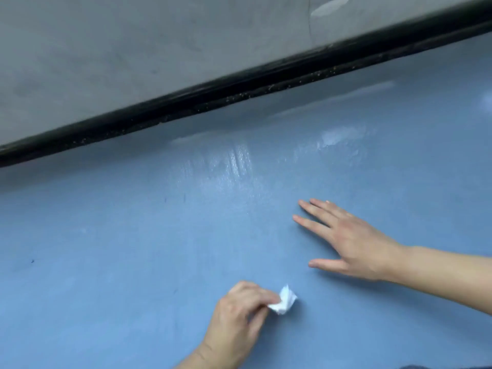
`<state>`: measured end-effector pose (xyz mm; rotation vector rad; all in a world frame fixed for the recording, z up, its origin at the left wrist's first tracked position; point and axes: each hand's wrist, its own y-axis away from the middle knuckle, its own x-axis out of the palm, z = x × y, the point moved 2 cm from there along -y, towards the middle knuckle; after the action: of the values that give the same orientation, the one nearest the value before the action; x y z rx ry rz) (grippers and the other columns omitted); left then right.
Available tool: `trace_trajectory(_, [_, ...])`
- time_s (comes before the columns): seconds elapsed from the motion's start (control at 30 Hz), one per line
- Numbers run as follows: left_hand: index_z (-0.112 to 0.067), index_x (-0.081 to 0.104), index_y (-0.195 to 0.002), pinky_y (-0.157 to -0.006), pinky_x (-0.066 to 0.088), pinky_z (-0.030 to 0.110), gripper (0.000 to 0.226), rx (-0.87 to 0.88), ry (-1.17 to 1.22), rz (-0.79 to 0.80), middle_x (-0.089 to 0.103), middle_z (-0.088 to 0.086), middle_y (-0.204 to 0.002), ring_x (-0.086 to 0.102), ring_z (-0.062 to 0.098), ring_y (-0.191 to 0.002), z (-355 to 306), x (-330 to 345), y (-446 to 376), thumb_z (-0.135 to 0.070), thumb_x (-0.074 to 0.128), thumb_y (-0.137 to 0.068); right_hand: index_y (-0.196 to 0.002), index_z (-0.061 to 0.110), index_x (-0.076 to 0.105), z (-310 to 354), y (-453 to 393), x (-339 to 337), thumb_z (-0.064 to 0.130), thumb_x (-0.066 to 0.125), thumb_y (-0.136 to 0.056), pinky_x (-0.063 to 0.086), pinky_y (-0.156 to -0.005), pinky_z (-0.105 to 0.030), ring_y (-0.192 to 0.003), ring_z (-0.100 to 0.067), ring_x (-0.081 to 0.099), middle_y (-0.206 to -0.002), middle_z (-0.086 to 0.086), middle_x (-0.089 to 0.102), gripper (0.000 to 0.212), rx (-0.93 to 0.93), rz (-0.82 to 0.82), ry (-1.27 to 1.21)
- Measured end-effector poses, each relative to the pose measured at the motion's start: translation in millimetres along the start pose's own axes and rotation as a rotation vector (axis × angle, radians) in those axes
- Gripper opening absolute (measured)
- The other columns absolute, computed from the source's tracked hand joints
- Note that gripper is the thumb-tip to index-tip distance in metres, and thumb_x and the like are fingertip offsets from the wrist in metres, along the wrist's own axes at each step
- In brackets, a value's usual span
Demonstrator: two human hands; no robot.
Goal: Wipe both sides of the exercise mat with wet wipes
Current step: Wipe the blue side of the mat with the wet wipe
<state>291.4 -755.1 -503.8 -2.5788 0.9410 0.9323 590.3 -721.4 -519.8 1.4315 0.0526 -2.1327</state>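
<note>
- The wet wipe [283,300] is soft, light and crumpled; the left hand [237,323] pinches it.
- The exercise mat [106,249] looks smooth, probably slippery where wet; the right hand [354,241] lies flat, fingers spread, steadying it.

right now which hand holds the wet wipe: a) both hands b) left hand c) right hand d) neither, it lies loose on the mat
b: the left hand pinches the crumpled wet wipe, while the right hand lies flat and bare on the blue mat.
</note>
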Motion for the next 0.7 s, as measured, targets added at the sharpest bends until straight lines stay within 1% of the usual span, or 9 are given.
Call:
trace_trajectory(0.07, [-0.034, 0.074, -0.092, -0.079, 0.046, 0.015, 0.02, -0.287, -0.015, -0.23, 0.068, -0.028, -0.095, 0.062, -0.002, -0.089, 14.0, -37.2, -71.6, -0.014, 0.074, -0.088, -0.168, 0.037, 0.003, -28.5, -38.8, -37.1, 0.088, 0.038, -0.089, 0.009, -0.132, -0.049, -0.164, -0.024, -0.002, -0.176, -0.001, -0.01, 0.1, 0.043, -0.001, 0.064])
trace_trajectory(0.13, [-0.035, 0.074, -0.089, -0.078, 0.047, 0.02, 0.003, -0.484, 0.023, -0.378, 0.071, -0.024, -0.088, 0.064, -0.001, -0.088, 36.3, -79.4, -150.8, -0.034, 0.073, -0.092, -0.169, 0.028, -0.001, -55.8, -72.2, -65.2, 0.098, 0.026, -0.08, -0.001, -0.131, -0.058, -0.163, -0.031, -0.009, -0.176, -0.009, -0.011, 0.116, 0.135, -0.055, 0.242])
trace_trajectory(0.27, [-0.036, 0.077, -0.088, -0.07, 0.048, 0.014, 0.007, -0.574, -0.039, -0.545, 0.072, -0.021, -0.075, 0.067, -0.003, -0.08, 68.5, -139.2, -284.7, -0.039, 0.071, -0.089, -0.162, 0.033, -0.029, -95.1, -89.2, -64.0, 0.111, 0.024, -0.065, -0.022, -0.123, -0.06, -0.154, -0.03, -0.038, -0.169, -0.008, -0.036, 0.135, 0.279, 0.082, 0.237])
trace_trajectory(0.33, [-0.036, 0.08, -0.096, -0.068, 0.048, 0.015, 0.014, -0.578, -0.032, -0.558, 0.074, -0.018, -0.078, 0.066, 0.001, -0.077, 82.3, -146.4, -328.2, -0.045, 0.071, -0.089, -0.159, 0.035, -0.034, -100.9, -88.0, -59.2, 0.112, 0.025, -0.064, -0.025, -0.122, -0.06, -0.15, -0.027, -0.044, -0.165, -0.004, -0.044, 0.135, 0.274, 0.103, 0.207])
trace_trajectory(0.43, [-0.035, 0.08, -0.1, -0.064, 0.037, 0.002, 0.019, -0.519, -0.065, -0.521, 0.072, -0.019, -0.076, 0.062, -0.008, -0.073, 95.3, -128.1, -360.4, -0.047, 0.068, -0.092, -0.158, 0.036, -0.034, -100.9, -87.2, -58.3, 0.111, 0.026, -0.065, -0.024, -0.122, -0.06, -0.148, -0.025, -0.047, -0.163, -0.003, -0.047, 0.134, 0.28, 0.096, 0.17])
trace_trajectory(0.5, [-0.035, 0.079, -0.105, -0.07, 0.034, 0.002, 0.018, -0.478, -0.17, -0.474, 0.075, -0.011, -0.087, 0.065, 0.002, -0.082, 99.2, -101.2, -360.1, -0.03, 0.065, -0.097, -0.159, 0.037, -0.031, -101.2, -87.5, -59.1, 0.111, 0.028, -0.066, -0.023, -0.123, -0.06, -0.15, -0.024, -0.046, -0.165, -0.003, -0.044, 0.133, 0.271, 0.063, 0.153])
trace_trajectory(0.57, [-0.038, 0.076, -0.11, -0.076, 0.039, 0.017, 0.028, -0.444, -0.309, -0.425, 0.073, 0.001, -0.096, 0.064, 0.022, -0.087, 96.3, -79.5, -346.9, -0.02, 0.06, -0.098, -0.159, 0.037, -0.03, -101.9, -88.4, -59.6, 0.111, 0.028, -0.065, -0.023, -0.123, -0.06, -0.15, -0.024, -0.045, -0.165, -0.003, -0.043, 0.133, 0.271, 0.051, 0.152])
trace_trajectory(0.6, [-0.039, 0.076, -0.11, -0.075, 0.037, 0.019, 0.028, -0.425, -0.338, -0.399, 0.071, 0.002, -0.095, 0.063, 0.023, -0.085, 94.0, -71.4, -336.8, -0.019, 0.06, -0.098, -0.159, 0.037, -0.032, -101.7, -88.9, -60.0, 0.111, 0.027, -0.065, -0.023, -0.123, -0.061, -0.149, -0.024, -0.047, -0.164, -0.003, -0.045, 0.133, 0.272, 0.068, 0.155])
trace_trajectory(0.7, [-0.035, 0.08, -0.1, -0.071, 0.031, 0.01, 0.03, -0.202, -0.334, -0.301, 0.074, -0.004, -0.092, 0.064, 0.016, -0.081, 77.1, -51.8, -293.3, -0.009, 0.068, -0.09, -0.157, 0.036, -0.036, -102.5, -89.8, -59.5, 0.112, 0.025, -0.065, -0.023, -0.122, -0.061, -0.147, -0.025, -0.049, -0.161, -0.003, -0.049, 0.133, 0.274, 0.104, 0.165])
